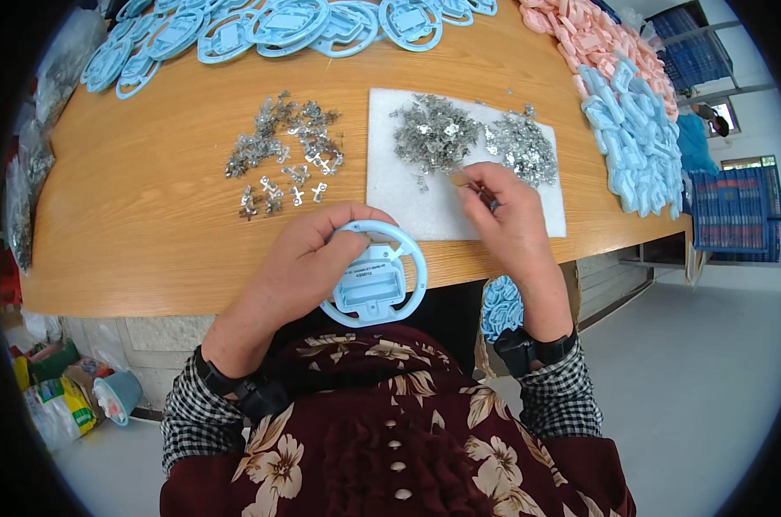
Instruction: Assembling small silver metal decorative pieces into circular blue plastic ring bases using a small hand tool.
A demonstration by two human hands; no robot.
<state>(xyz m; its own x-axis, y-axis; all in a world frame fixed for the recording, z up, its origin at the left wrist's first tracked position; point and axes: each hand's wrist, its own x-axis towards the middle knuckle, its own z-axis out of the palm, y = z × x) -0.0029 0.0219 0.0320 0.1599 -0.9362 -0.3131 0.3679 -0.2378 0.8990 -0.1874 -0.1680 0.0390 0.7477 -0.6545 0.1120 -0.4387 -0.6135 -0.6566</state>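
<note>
Nearest, at the worktop [149, 258] edge: left hand [300, 258] curled around a blue ring [375, 274], fingers wrapped over its rim, ring tilted toward the body. Better kept steady, flat panel facing up. Just beyond, right hand [507, 215] on the white pad [407, 194], fingertips pressed together, pinching a small metal piece. Best lifted singly. Farther off: clip heaps [433, 129], loose clips [287, 146], more blue rings [287, 24].
</note>
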